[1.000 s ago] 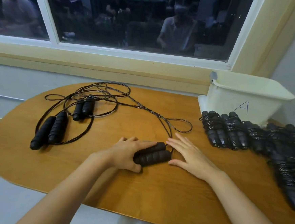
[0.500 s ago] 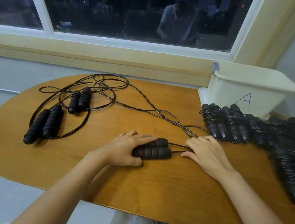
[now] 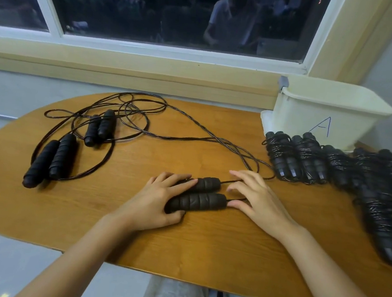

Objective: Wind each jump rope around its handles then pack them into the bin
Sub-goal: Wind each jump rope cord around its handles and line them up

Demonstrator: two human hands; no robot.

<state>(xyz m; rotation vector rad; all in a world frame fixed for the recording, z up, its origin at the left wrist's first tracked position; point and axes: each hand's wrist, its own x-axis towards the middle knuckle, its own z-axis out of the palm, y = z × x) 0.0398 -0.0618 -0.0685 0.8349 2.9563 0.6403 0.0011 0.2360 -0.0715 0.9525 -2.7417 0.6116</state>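
Observation:
A pair of black foam jump rope handles [image 3: 200, 195] lies side by side at the middle of the wooden table [image 3: 182, 245]. My left hand [image 3: 158, 201] lies over their left ends, fingers on top and thumb curled round the near side. My right hand [image 3: 259, 200] arches just right of the handles, its fingertips touching the two thin black cords [image 3: 214, 140] where they leave the handles. That cord runs back left into a loose tangle. A white bin [image 3: 322, 116] marked "A" stands at the back right.
Two more unwound ropes lie at the left, one handle pair [image 3: 51, 158] near the table edge and another handle pair [image 3: 100, 126] behind it, amid looped cord. A row of several wound ropes [image 3: 329, 166] stretches from the bin's front to the right edge. A window sill runs behind.
My right hand went from lying flat on the table to touching the cords at the handle ends. The cord loop was drawn right, toward the wound ropes. My left hand stayed on the handles.

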